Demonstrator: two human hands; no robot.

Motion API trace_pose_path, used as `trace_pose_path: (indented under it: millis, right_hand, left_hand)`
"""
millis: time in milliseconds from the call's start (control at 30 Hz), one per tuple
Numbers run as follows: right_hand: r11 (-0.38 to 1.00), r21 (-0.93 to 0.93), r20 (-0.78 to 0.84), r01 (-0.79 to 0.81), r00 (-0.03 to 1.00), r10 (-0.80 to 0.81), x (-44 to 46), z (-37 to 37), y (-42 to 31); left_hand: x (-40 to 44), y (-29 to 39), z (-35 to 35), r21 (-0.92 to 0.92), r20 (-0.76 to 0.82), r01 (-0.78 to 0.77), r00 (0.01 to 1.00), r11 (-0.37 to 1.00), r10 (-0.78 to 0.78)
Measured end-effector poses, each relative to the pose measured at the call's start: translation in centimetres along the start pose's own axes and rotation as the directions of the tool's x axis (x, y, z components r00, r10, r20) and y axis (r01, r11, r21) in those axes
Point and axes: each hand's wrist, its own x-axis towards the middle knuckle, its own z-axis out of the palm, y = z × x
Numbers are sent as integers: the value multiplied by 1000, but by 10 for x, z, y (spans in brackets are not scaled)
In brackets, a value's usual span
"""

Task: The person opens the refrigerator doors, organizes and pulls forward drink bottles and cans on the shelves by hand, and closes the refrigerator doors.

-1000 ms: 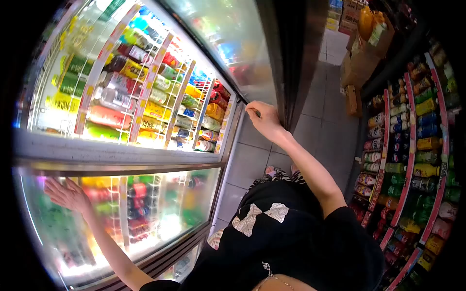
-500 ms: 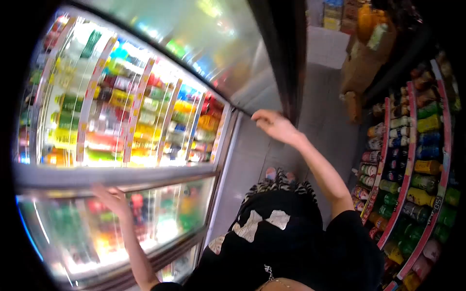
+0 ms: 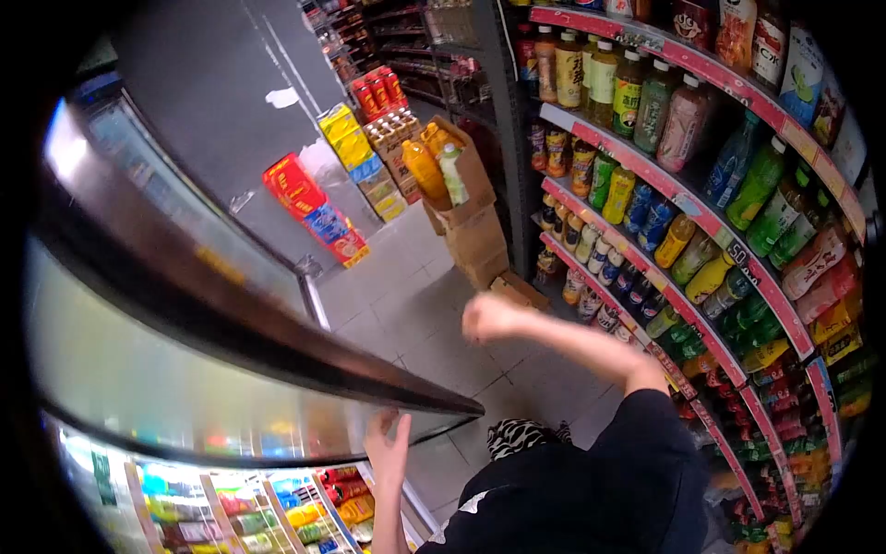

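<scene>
A fridge door (image 3: pixel 323 429) with a dark frame stands swung out from a lit drinks cabinet. My left hand (image 3: pixel 388 445) is raised against its glass near the free edge, thumb apart and fingers stretched up; they appear to touch the pane. Behind and below the glass, several rows of coloured bottles (image 3: pixel 309 512) lie in the lit cabinet. My right hand (image 3: pixel 494 319) hangs in the air over the tiled floor, its fingers curled in, somewhat blurred. Nothing shows in it. Its nearest object is a cardboard box (image 3: pixel 480 249) just beyond.
On the right, a curved shelf rack (image 3: pixel 683 212) with pink price strips holds many bottles. Large orange bottles (image 3: pixel 422 171) sit on the stacked boxes. Red cartons (image 3: pixel 309 208) and yellow cartons (image 3: pixel 345 138) stand on the floor ahead. Another glass-doored cabinet (image 3: pixel 194 185) is at left.
My view has turned right, toward the aisle and shelves. The door now stands in front of my left hand, which was by the cabinet's lower frame. My right hand has curled, away from the door.
</scene>
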Motion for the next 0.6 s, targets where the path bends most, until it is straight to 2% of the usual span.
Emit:
trace_pose_path:
  millis: [33, 67, 100, 133, 167, 200, 233, 267, 300, 333, 367, 400, 433, 467, 500, 533, 567, 600]
  right_hand:
    - [987, 160, -219, -22, 974, 58, 17, -50, 14]
    - [976, 165, -509, 144, 860, -41, 57, -101, 58]
    - [977, -204, -829, 58, 521, -204, 62, -156, 48]
    - [978, -151, -921, 146, 339, -193, 83, -216, 55]
    - [992, -109, -984, 62, 137, -117, 86, -260, 39]
    - [997, -75, -997, 17, 25, -76, 85, -295, 20]
    - [997, -80, -996, -14, 30, -80, 89, -333, 8]
    - [996, -79, -996, -38, 40, -78, 94, -359, -3]
    - [972, -220, -971, -79, -75, -226, 111, -381, -1]
    - [975, -184, -982, -126, -13, -187, 124, -403, 1]
    - [934, -246, -959, -260, -77, -274, 132, -412, -2]
    - [925, -280, -957, -256, -2, -290, 143, -429, 10]
    - [913, -310, -945, -267, 191, -265, 143, -441, 13]
    - [788, -508, -861, -349, 198, -468, 142, -442, 16]
    - [777, -610, -788, -159, 228, -572, 131, -443, 16]
    - [748, -658, -743, -82, 233, -628, 143, -458, 33]
    - [740, -671, -729, -48, 227, -646, 147, -479, 66]
    - [736, -677, -721, -19, 217, -658, 153, -499, 98]
  left_hand:
    - [10, 21, 4, -17, -37, 91, 995, 996, -92]
    - [15, 26, 4, -8, -75, 56, 996, 998, -57]
    - [18, 20, 2, 4, -119, 20, 993, 1000, -20]
    - [27, 2, -7, 189, -129, 88, 989, 978, -64]
    - [34, -29, -2, -6, -199, 43, 979, 999, -43]
    - [35, -11, 1, 72, -265, 78, 963, 994, -56]
    - [37, 9, 4, 142, -333, 115, 941, 983, -62]
    - [40, 5, 6, 44, -310, 159, 941, 986, -138]
    - [42, -1, 4, -52, -282, 205, 936, 977, -211]
    - [48, -7, 10, -159, -324, 172, 921, 972, -216]
    - [53, -44, 7, -124, -307, 174, 930, 977, -204]
    - [56, -29, 11, -120, -263, 213, 935, 970, -238]
    - [65, -2, 13, -122, -242, 265, 927, 956, -288]
    - [72, 23, 18, 69, -296, 310, 914, 948, -278]
    - [79, 38, 23, 83, -342, 450, 851, 889, -399]
    - [87, 35, 21, 236, -304, 391, 899, 890, -315]
    - [98, 61, 26, 210, -359, 398, 881, 893, -308]
    - [100, 45, 31, 186, -412, 290, 890, 939, -193]
